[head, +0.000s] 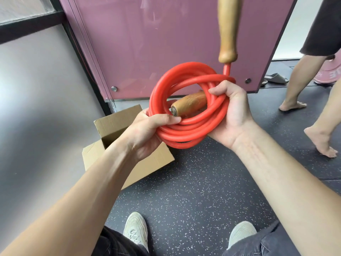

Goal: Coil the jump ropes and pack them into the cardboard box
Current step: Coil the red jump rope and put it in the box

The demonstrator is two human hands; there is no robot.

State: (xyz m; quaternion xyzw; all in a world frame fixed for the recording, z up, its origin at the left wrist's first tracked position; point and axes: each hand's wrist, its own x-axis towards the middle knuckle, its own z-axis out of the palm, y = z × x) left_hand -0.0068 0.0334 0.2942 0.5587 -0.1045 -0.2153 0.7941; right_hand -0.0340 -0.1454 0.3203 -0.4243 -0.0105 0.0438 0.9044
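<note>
A red jump rope (186, 132) is wound into a coil of several loops, held in the air between both hands. My left hand (147, 133) grips the coil's left side, thumb over the loops. My right hand (230, 115) grips its right side, fingers curled around the strands. One wooden handle (188, 106) lies across the middle of the coil. The other wooden handle (227, 28) sticks straight up from the coil's top right. An open cardboard box (114, 124) sits on the floor below and left of the coil, partly hidden by my left arm.
A purple panel (156, 43) stands just behind the coil, a grey wall (36, 108) to the left. Another person's bare legs (302, 80) are at the right, near a grey slipper (276, 78) and a pink weight plate (330, 74). My shoes stand on dark speckled flooring (193, 191).
</note>
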